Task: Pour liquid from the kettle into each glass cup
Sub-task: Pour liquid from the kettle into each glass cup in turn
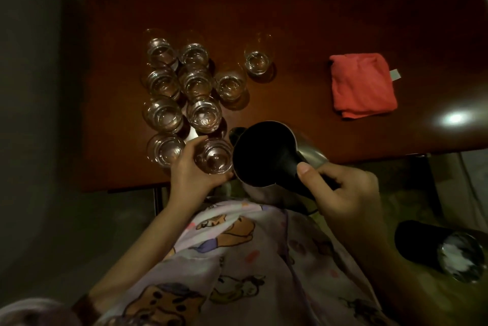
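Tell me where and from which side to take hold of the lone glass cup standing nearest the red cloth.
Grip the lone glass cup round its side wall, thumb and fingers on opposite sides. Come in from the right, the red cloth side, or from the far side: it stands upright with bare table there, while the cluster of other cups lies to its left.

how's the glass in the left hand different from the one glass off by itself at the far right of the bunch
The held glass sits at the near table edge with the left hand curled round it; the lone glass stands far back, untouched. The held glass is right beside the kettle and another glass; the lone glass stands apart from all. Both are clear, upright tumblers of one kind.
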